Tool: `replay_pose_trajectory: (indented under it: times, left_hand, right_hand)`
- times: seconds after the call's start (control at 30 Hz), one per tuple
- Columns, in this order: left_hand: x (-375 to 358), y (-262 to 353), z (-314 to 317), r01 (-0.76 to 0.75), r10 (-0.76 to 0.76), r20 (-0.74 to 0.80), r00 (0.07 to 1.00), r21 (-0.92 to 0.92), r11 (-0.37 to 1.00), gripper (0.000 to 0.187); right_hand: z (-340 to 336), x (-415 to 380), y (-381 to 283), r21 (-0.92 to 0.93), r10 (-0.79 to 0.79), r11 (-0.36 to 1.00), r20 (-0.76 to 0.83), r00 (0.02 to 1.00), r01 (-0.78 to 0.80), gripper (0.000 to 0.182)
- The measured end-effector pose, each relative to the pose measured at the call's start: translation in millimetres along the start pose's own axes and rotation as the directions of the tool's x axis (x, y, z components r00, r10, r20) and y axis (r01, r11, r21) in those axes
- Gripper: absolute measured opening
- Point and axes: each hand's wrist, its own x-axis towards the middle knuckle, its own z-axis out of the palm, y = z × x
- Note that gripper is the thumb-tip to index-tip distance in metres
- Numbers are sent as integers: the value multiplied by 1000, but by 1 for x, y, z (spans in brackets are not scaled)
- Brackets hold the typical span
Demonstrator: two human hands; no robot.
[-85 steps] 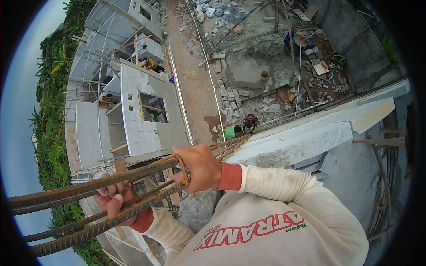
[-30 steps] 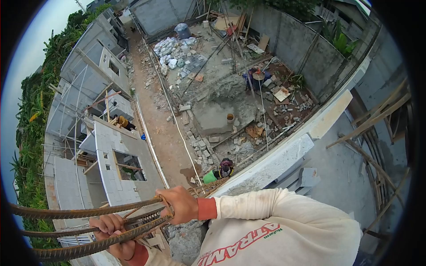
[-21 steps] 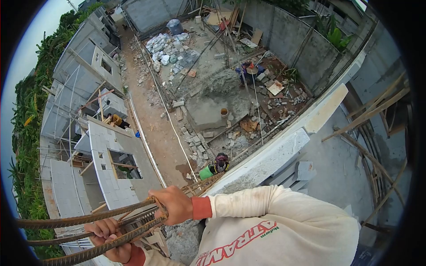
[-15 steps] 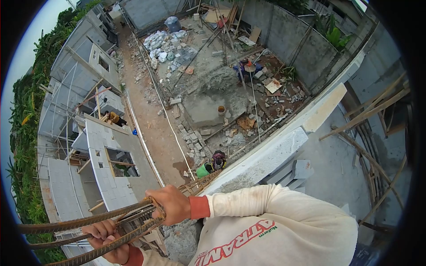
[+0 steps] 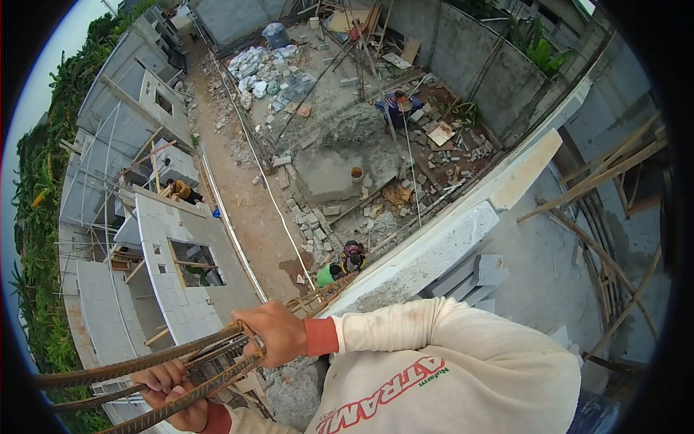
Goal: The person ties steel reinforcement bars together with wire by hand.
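Several ribbed, rusty rebars (image 5: 130, 367) run in from the lower left and join at a thin bent steel stirrup (image 5: 253, 340). My right hand (image 5: 273, 334), in a cream sleeve with a red cuff, is closed round this stirrup at the bar ends. Lower down and to the left, my left hand (image 5: 173, 390) has its fingers curled round the middle rebar. The nearest rebar crosses in front of that hand and hides part of it. Rough grey concrete (image 5: 295, 387) lies just beneath my right hand.
A pale block wall (image 5: 426, 253) runs diagonally beside me, high above the ground. Below are a person in blue (image 5: 397, 110), a person near a green container (image 5: 329, 275), a bucket (image 5: 356, 174) and rubble. Wooden poles (image 5: 614, 170) lean at right; an unfinished building (image 5: 181, 253) stands left.
My right hand has shifted very slightly left, still on the stirrup. My left hand keeps its hold. The far person in blue has changed posture, and the whole view has shifted a little.
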Motion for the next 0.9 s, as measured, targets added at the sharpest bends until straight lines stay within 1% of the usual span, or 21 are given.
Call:
replay_pose_trajectory:
  times: [0.17, 0.27, 0.37, 0.47, 0.57, 0.67, 0.77, 0.87, 0.9]
  left_hand:
    - [1, 1, -4, 9, -9, 37, 999, 9, 1000, 37]
    - [1, 2, 1, 15, -14, -27, 1000, 37, 999, 37]
    - [1, 0, 4, 0, 0, -45, 999, 12, 1000, 37]
    - [2, 1, 0, 8, -8, 22, 1000, 14, 1000, 38]
    - [2, 2, 4, 19, -19, 2, 1000, 44, 999, 36]
    - [2, 1, 5, 13, -14, 32, 999, 8, 1000, 35]
    - [2, 3, 8, 20, -20, 0, 1000, 29, 999, 34]
    - [3, 4, -3, 32, -38, 98, 994, 59, 998, 34]
    - [3, 3, -3, 24, -29, 100, 995, 45, 999, 33]
  right_hand:
    - [-1, 1, -1, -2, 9, 1000, 4, 1000, -9, 34]
    - [-2, 0, -2, -3, 26, 1000, 11, 1000, -26, 34]
    - [-2, 1, -2, -1, 24, 1000, 17, 1000, -24, 35]
    - [-3, 1, -1, -3, 16, 1000, 16, 1000, -16, 36]
    - [-3, 2, -2, -3, 26, 1000, 9, 1000, -26, 40]
    - [-2, 1, -2, -1, 35, 999, 9, 999, -35, 42]
    - [-2, 0, -2, -13, 38, 999, 17, 999, -38, 44]
    - [0, -1, 0, -22, 21, 1000, -6, 1000, -21, 43]
    - [1, -1, 0, -23, 13, 1000, -19, 1000, -13, 43]
